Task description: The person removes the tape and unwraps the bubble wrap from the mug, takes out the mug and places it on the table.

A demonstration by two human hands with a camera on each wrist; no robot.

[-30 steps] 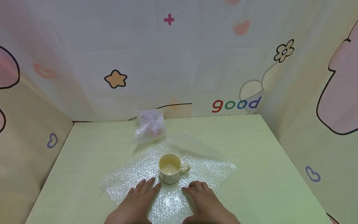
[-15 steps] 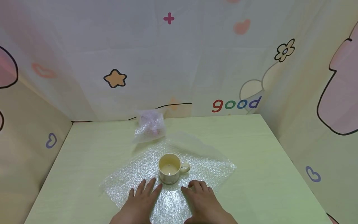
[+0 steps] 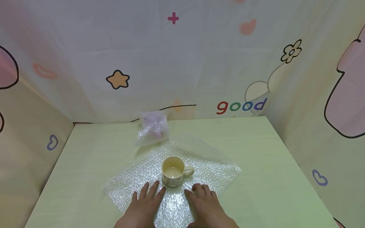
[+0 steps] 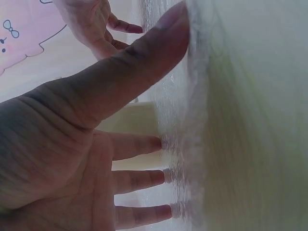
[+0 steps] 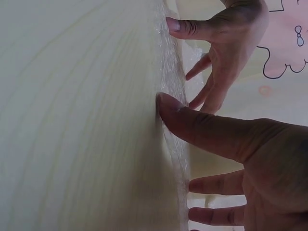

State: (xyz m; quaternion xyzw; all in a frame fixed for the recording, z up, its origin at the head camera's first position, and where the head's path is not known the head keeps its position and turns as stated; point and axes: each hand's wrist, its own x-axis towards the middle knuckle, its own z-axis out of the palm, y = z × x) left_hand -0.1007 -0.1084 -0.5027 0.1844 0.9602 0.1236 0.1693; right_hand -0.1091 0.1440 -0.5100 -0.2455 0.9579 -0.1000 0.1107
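Observation:
A cream mug (image 3: 172,177) stands upright on a diamond-laid sheet of bubble wrap (image 3: 131,180), its handle pointing right. My left hand (image 3: 141,207) lies at the near left of the mug, fingers spread and their tips on the wrap. To the near right, my right hand (image 3: 207,205) has its fingertips down on the sheet too, more loosely bent. In the right wrist view the right thumb (image 5: 207,127) reaches the near edge of the wrap. The left wrist view shows the left thumb (image 4: 130,72) stretched over that edge. Neither hand grips the mug.
Behind the mug, a pinkish thing bundled in bubble wrap (image 3: 154,128) sits near the back of the pale green table (image 3: 271,177). A printed cloth (image 3: 171,63) hangs around the back and both sides of the table.
My left hand has shifted slightly right, with its fingers a little more spread. The right hand, the mug and the bubble wrap look almost unmoved.

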